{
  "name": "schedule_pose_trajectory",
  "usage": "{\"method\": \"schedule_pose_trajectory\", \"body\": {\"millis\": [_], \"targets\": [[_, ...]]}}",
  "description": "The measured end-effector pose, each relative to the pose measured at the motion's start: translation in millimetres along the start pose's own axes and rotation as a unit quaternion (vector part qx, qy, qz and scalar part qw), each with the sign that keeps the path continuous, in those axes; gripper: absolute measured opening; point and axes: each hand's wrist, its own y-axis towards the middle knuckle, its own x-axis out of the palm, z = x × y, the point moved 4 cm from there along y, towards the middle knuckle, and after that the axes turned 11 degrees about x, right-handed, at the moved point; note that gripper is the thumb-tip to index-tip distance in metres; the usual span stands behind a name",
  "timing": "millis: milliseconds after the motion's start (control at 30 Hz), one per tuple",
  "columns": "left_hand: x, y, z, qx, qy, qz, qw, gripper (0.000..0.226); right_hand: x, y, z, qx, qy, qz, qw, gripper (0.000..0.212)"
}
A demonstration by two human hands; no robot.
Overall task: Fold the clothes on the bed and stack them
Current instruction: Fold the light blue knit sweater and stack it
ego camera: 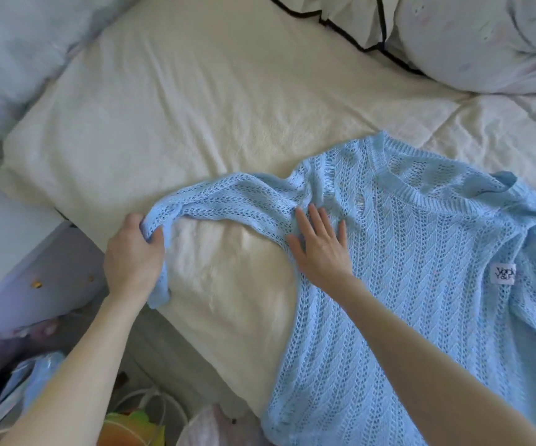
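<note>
1. Head view: a light blue open-knit sweater lies spread on the bed, on a cream textured blanket, filling the right and lower right of the picture. Its ribbed neckline sits toward the upper right, and a small white label with dark lettering shows on the body near the right edge.
2. Head view: one sleeve runs out to the left from the shoulder, raised a little off the blanket in an arc.
3. Head view: the left hand grips the cuff end of that sleeve, fingers curled round the bunched knit, with the cuff's loose edge hanging below the hand near the bed's edge.
4. Head view: the right hand lies flat on the sweater just beside where the sleeve joins the body, fingers straight and spread, palm down, pressing the knit against the blanket; it holds nothing.
5. Head view: pale pillows and a white cloth with black trim sit at the top right, well apart from the sweater; more pale bedding bunches at the upper left.
6. Head view: beyond the bed's lower left edge there is blurred clutter, including a white cord and something orange and green, too unclear to name.
</note>
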Motion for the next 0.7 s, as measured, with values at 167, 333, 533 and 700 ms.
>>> {"method": "schedule_pose_trajectory", "body": {"millis": [167, 333, 533, 700], "targets": [[-9.8, -53.8, 90.5, 0.134, -0.06, -0.101, 0.984, 0.023, -28.2, -65.4, 34.8, 0.146, 0.407, -0.02, 0.901, 0.041], [26.4, -137.2, 206.8, 0.225, -0.148, -0.255, 0.929, 0.024, -31.4, -157.2, 111.8, 0.299, 0.645, -0.064, 0.7, 0.029], [104.0, -234.3, 251.1, 0.281, -0.181, -0.417, 0.845, 0.051, -24.0, -214.7, 203.5, 0.396, 0.602, -0.025, 0.693, 0.032], [129.1, -256.1, 202.5, 0.274, 0.044, -0.273, 0.921, 0.07, -10.6, -225.5, 234.2, 0.385, 0.556, -0.078, 0.732, 0.02]]}}
